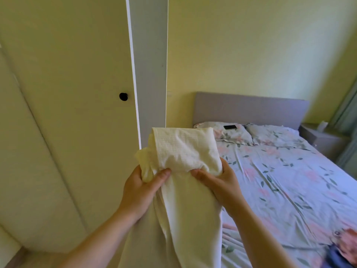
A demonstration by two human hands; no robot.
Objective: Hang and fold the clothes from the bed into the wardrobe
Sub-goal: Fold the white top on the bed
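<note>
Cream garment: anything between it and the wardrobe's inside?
Yes. The wardrobe door, left of the cream garment, looks closed; no interior shows. The left hand and right hand both grip the garment, so neither is free for the black knob.

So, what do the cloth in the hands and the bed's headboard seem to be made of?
Cream cloth: soft woven fabric, probably cotton, with a waffle-like texture; it drapes limply. Headboard: looks upholstered in matte grey fabric, no shine; uncertain.

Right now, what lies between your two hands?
The cream waffle-weave cloth spans it, pinched by the left hand and right hand, in the head view.
</note>
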